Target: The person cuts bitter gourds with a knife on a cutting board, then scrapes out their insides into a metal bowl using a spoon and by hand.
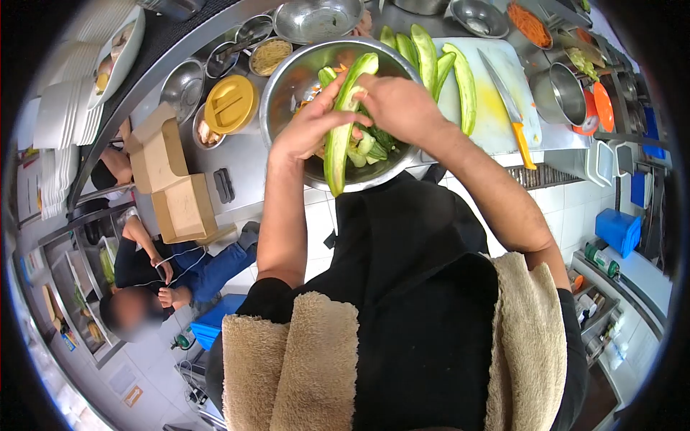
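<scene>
My left hand is closed around a long halved cucumber, pale cut face up, tilted over a large steel bowl. Against the cucumber's upper part, my right hand is closed with its fingers curled; anything pinched in them is hidden. Inside the bowl lie green vegetable pieces and orange bits, partly covered by my hands. Several more cucumber halves rest on a white cutting board to the right. A knife with a yellow handle lies across that board.
Left of the bowl stand a yellow-lidded container, small steel bowls and an open cardboard box. A steel pot and shredded carrot are at right. Another person sits low at left, holding a white cable.
</scene>
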Tool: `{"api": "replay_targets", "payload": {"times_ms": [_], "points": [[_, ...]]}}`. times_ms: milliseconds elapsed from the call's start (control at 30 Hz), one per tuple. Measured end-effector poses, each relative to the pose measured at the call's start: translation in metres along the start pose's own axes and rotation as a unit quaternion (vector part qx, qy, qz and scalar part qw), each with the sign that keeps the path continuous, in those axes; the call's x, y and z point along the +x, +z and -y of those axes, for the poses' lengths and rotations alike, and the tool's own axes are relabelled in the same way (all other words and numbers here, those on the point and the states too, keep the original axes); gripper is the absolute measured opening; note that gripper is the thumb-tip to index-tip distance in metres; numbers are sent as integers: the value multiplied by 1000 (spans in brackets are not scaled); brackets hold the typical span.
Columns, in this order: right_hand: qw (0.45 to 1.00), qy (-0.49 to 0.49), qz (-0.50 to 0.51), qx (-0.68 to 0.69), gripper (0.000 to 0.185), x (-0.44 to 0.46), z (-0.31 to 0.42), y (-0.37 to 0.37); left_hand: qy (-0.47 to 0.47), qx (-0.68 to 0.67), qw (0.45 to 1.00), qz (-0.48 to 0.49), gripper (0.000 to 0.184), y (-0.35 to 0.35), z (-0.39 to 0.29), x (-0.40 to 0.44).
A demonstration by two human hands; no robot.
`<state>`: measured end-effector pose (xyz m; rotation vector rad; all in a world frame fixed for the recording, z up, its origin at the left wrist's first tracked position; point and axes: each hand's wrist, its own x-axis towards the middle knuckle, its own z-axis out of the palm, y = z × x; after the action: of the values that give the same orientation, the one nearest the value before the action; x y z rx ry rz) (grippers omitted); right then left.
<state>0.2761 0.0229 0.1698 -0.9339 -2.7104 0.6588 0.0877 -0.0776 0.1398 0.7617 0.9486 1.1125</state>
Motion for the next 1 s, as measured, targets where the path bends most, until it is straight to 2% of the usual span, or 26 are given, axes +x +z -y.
{"api": "replay_targets", "payload": {"times_ms": [100, 200, 233, 333, 433, 533, 633, 800, 900, 1000], "points": [[998, 43, -43, 18, 30, 8, -7, -3, 2, -143, 984, 105, 72, -18, 6, 2], [998, 51, -21, -2, 31, 7, -10, 7, -9, -224, 974, 42, 70, 6, 16, 7], [999, 35, -28, -19, 31, 5, -9, 10, 13, -239, 971, 22, 60, 16, 14, 10], [997, -9, -33, -62, 28, 2, -4, 11, -26, -195, 978, -69, 48, 11, 17, 18], [996, -37, -20, -74, 24, 5, -1, 3, -39, -169, 978, -113, 42, 9, 14, 25], [997, -45, -7, -69, 23, 7, 0, 4, -42, -135, 984, -104, 41, 3, 13, 31], [996, -44, -15, -74, 22, 7, 1, 16, -70, -112, 971, -199, 43, 12, 5, 37], [992, -68, -46, -95, 20, 7, 1, 21, -61, -161, 974, -148, 51, 13, -2, 44], [996, -48, 34, -60, 19, 1, 10, 21, -50, -171, 978, -109, 54, -8, 7, 59], [995, -78, 41, -36, 18, -7, 16, 32, -20, -172, 979, -112, 51, -22, 11, 74]]}}
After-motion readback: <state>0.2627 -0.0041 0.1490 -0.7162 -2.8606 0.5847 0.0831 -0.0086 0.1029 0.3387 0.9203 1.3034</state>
